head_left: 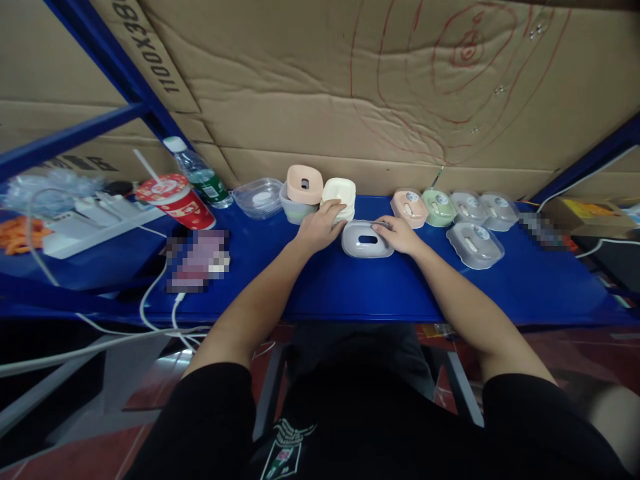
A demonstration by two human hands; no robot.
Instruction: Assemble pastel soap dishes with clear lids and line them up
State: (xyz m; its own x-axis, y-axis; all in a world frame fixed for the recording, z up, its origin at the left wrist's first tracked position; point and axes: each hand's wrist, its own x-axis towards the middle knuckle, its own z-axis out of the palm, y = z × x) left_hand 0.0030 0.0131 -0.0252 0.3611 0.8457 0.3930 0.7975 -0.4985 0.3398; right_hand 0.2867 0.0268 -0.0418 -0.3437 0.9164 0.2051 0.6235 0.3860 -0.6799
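Note:
My left hand [321, 228] has its fingers closed on the front edge of a stack of cream pieces [341, 189]. Just right of it, my right hand [399, 235] grips the right rim of a grey container [354, 245] with an oval opening in its top. Left of the cream stack, a peach lid [305, 175] with a small opening rests on clear tubs [295, 212]. Some fingertips of both hands are hard to make out.
Round the right side stand a peach box [409, 212], a green box [440, 212] and several grey ones, one nearer the front [475, 248]. To the left are a clear container [260, 203], a water bottle [203, 177], a red cup [180, 203] and cables [115, 337].

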